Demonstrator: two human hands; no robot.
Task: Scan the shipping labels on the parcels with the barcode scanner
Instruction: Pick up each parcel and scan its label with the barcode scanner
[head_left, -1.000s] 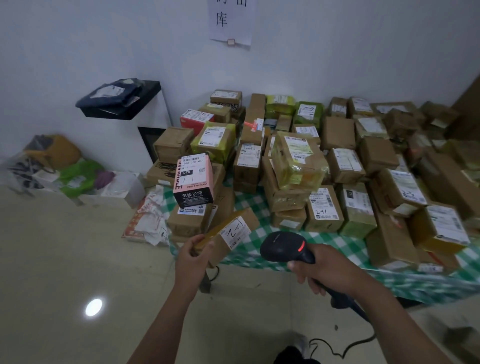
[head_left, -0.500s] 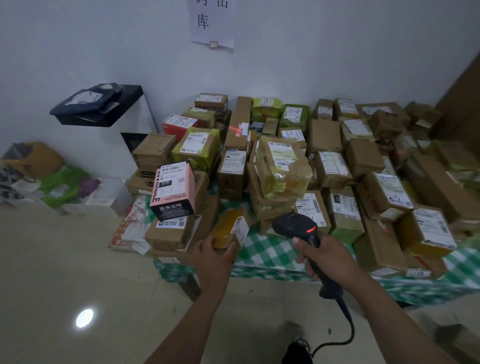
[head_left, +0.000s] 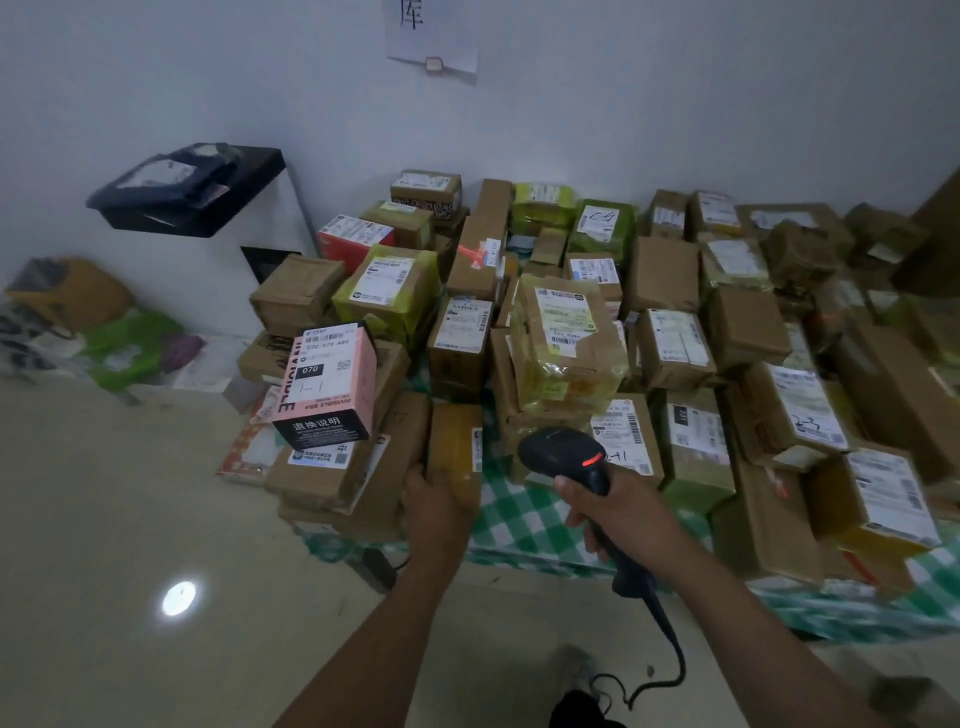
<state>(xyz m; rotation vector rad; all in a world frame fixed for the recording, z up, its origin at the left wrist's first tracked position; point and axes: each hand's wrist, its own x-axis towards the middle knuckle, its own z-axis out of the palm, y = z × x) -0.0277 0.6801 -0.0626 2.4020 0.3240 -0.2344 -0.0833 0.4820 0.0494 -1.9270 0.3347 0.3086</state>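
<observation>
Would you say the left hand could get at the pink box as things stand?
Probably yes: the pink box sits uncovered atop its stack near the left hand, though that hand grips a brown parcel.

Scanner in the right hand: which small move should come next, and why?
Probably release the parcel and reach for another. A second ago the left hand held its label up to the scanner; now the parcel stands at the table edge with the label turned sideways, so its scan looks done. The right hand grips the scanner ready.
</observation>
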